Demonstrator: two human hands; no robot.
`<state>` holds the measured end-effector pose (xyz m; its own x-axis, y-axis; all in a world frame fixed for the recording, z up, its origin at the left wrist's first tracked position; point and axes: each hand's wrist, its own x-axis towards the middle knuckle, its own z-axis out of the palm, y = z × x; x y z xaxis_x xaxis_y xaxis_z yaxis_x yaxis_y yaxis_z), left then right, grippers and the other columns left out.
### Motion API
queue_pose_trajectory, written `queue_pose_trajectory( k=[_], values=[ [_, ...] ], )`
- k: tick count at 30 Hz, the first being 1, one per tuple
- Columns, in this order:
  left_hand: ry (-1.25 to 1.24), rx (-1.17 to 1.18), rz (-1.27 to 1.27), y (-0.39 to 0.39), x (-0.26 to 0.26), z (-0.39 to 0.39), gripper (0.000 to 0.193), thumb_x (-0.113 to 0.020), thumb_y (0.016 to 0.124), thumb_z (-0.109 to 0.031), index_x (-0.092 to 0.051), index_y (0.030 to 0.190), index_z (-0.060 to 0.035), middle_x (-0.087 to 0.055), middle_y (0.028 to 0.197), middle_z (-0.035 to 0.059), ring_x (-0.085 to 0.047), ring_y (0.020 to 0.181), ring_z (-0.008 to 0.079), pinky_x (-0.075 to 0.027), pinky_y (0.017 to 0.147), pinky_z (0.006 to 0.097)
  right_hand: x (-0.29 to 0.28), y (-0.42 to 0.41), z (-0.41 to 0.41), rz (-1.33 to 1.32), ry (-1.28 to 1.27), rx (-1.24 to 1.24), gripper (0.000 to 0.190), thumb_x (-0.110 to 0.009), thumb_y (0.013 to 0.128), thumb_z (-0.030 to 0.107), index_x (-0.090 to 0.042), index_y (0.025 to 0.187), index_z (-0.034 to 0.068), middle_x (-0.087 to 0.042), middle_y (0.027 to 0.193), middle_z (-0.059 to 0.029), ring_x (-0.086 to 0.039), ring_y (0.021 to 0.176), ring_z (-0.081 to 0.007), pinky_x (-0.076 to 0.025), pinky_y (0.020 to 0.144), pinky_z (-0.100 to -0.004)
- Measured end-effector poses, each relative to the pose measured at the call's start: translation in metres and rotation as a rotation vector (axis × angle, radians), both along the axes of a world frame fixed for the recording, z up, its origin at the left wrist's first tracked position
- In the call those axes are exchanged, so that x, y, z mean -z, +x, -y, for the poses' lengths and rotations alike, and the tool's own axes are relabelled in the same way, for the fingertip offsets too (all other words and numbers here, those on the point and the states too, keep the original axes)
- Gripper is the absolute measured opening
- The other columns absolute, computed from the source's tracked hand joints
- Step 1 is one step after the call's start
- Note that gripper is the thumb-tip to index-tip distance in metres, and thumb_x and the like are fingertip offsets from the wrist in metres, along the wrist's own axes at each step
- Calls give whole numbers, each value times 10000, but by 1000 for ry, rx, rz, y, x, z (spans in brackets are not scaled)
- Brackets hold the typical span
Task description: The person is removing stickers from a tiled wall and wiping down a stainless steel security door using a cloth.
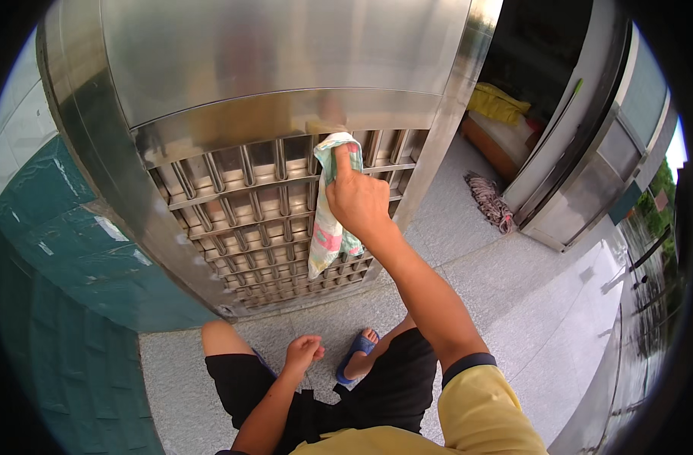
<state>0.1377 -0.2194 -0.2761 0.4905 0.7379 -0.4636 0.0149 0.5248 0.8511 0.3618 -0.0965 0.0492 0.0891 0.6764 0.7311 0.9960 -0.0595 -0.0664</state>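
Observation:
My right hand [357, 202] grips a thin patterned cloth [327, 236] in white, pale green and pink. Its index finger presses the cloth against the top rail of a metal grille, and the rest of the cloth hangs down over the bars. The grille [254, 213] has rows of short upright bars between crossbars and fills the lower part of a shiny stainless-steel door [278, 54]. Low between my knees, apart from the door, my left hand [302, 355] is loosely curled with nothing visible in it.
Teal wall tiles [50, 239] flank the door on the left. To the right is a doorway with a string mop head [488, 202] on the floor and a yellow cloth item [497, 103] inside. A metal-framed door panel [585, 185] stands beyond. Speckled stone floor [471, 273] lies below.

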Motion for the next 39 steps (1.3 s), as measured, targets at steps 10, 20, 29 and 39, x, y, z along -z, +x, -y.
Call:
queue_pose_trajectory(
  k=[10,20,29,39],
  values=[
    [41,-45,35,-6,-15,-7,283,-593,976,-197,-620,1161,16,-685,912,111,-668,802,176,-556,738,305,24,-25,2,-177,-200,25,613,-594,781,177,-407,1318,-54,-640,621,-171,-653,555,-334,-489,503,-433],
    [0,-8,31,6,-9,-2,246,-572,974,-162,-623,1147,5,-686,898,96,-667,760,145,-546,700,275,45,-49,18,-1999,25,-785,315,-504,891,58,-583,1194,26,-670,944,-64,-657,803,-163,-537,736,-302],
    [32,19,11,3,0,-5,252,-591,981,-203,-625,1141,-11,-694,901,107,-673,765,166,-551,698,294,22,-17,19,-999,103,-435,390,-528,846,80,-557,1231,24,-689,931,-115,-665,807,-208,-510,706,-339],
    [53,-176,35,2,-4,-9,225,-586,964,-132,-623,1149,-9,-677,945,97,-658,794,155,-531,685,276,32,-21,33,-1524,-257,-628,440,-481,863,97,-533,1299,64,-679,941,-97,-655,794,-221,-524,722,-355]
  ],
)
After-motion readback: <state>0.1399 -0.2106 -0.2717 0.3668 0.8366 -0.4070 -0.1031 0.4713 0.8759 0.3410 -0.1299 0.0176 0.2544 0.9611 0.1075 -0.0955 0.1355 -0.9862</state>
